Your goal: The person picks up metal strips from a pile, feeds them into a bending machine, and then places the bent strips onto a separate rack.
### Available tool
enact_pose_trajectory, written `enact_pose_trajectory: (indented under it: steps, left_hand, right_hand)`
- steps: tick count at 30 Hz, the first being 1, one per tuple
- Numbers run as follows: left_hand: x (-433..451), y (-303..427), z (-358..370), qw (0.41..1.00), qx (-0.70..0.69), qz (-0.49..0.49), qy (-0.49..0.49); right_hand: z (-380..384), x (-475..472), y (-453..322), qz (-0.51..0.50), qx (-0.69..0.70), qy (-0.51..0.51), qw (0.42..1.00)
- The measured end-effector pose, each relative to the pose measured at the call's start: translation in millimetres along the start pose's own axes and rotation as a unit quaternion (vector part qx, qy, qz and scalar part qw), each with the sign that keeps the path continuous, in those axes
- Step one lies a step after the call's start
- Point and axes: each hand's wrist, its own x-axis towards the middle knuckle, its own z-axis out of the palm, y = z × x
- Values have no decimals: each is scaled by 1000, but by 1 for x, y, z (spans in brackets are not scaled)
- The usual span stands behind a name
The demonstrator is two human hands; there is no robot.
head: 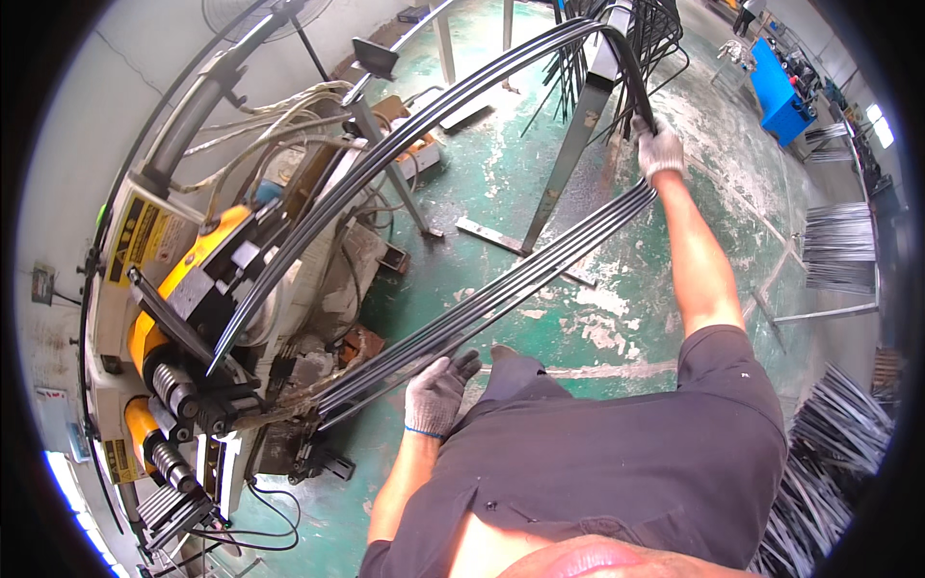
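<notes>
My gloved right hand (659, 148) is closed around a bundle of dark metal rods (498, 296), bent into a long loop. One leg of the bundle runs straight from that hand down to the left, its ends beside the machine. The other leg arcs over the top and comes down in front of the bending machine (191, 271). Just below the straight leg is my left hand (437, 394), also gloved, with fingers extended and nothing gripped. Whether its fingertips touch the lowest rod is unclear. Several rollers (173, 390) show on the machine's front.
A metal stand (571, 159) carries more bent rods (614, 58) at the top. Cables (289, 115) hang behind the machine. Bundles of rods (824, 448) lie at lower right. A blue workbench (780, 94) and a distant person (749, 13) are at upper right.
</notes>
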Motion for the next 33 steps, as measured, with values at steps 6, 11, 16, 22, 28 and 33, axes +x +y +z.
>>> enact_pose_trajectory:
  steps: [6,11,16,22,28,33]
  left_hand:
    - [57,-25,54,968,247,-10,53]
    - [66,-29,43,957,237,40,161]
    - [30,-39,6,942,186,62,272]
    - [-31,-29,-22,907,150,135,369]
    - [-182,-35,-68,814,135,319,467]
    - [-375,-69,-158,601,318,414,605]
  right_hand:
    - [-1,197,42,64,-247,0,967]
    - [17,259,20,89,-378,65,919]
    - [97,228,42,-112,-389,217,888]
    - [229,19,156,-205,-420,-270,842]
    - [271,-327,118,-247,-339,-622,661]
    - [266,-547,13,-464,-190,-653,567]
